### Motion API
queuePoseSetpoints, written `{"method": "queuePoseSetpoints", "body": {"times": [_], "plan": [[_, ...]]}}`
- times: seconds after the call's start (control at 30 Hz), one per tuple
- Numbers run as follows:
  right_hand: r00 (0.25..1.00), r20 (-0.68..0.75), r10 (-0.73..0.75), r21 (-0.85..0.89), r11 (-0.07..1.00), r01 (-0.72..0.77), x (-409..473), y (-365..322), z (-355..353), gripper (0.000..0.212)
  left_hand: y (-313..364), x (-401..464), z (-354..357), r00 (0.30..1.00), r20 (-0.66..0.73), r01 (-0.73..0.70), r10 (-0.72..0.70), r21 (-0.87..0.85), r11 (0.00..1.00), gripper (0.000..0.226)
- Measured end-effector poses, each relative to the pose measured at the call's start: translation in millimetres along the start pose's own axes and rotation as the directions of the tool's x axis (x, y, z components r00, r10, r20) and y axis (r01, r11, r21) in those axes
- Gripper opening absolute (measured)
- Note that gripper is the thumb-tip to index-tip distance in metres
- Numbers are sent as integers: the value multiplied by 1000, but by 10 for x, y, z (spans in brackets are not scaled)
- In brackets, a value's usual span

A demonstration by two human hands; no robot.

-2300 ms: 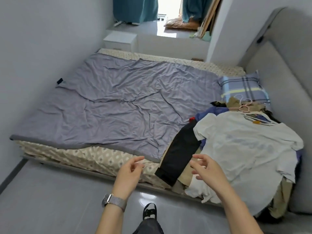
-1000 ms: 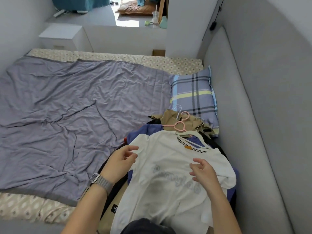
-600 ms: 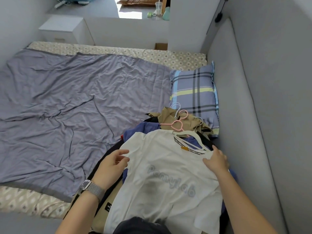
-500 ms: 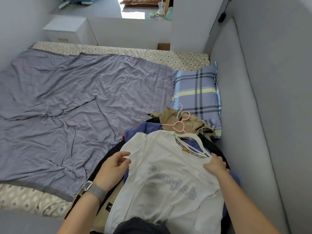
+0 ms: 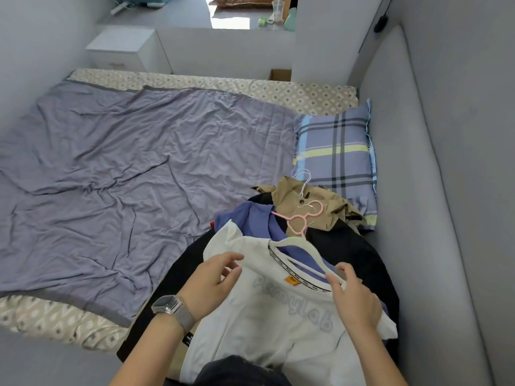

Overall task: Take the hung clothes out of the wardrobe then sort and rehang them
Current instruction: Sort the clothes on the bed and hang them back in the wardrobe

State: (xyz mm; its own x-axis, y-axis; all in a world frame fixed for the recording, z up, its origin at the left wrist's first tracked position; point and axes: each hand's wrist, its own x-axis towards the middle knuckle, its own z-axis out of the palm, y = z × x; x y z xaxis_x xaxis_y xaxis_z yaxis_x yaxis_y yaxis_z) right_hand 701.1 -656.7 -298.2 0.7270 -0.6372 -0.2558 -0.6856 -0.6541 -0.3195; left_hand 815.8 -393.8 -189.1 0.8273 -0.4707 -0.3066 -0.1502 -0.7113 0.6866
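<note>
Sorting step: clothes pile (image 5: 320, 218) sits lower right of frame on the bed (image 5: 125, 162), white tee (image 5: 278, 316) on top. Left hand (image 5: 211, 285) pinches the tee's shoulder; right hand (image 5: 354, 296) grips the white hanger (image 5: 312, 253) arm at the collar. Next, I'd guess: slide hanger out or lift tee clear of the pile.

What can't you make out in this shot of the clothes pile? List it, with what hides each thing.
- Garments under the white T-shirt: head view, covered by it; their number is unclear.
- White hanger: its far arm sits inside the shirt's collar.
- Right hand: its fingers curl at the shirt's shoulder; their tips go under the cloth.
- Orange neck label: too small to read.
- T-shirt hem: cut off by the bottom edge.
</note>
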Motion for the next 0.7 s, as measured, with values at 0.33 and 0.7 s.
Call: {"method": "queuePoseSetpoints", "body": {"times": [0.33, 0.7], "plan": [[960, -209, -189, -104, 980, 170, 361, 325, 5, 11, -85, -9, -9, 999, -47, -1, -1, -26, 1000, 28], [894, 33, -446, 248, 870, 425, -464, -87, -470, 14, -304, 33, 17, 986, -51, -149, 158, 154, 977, 63]]}}
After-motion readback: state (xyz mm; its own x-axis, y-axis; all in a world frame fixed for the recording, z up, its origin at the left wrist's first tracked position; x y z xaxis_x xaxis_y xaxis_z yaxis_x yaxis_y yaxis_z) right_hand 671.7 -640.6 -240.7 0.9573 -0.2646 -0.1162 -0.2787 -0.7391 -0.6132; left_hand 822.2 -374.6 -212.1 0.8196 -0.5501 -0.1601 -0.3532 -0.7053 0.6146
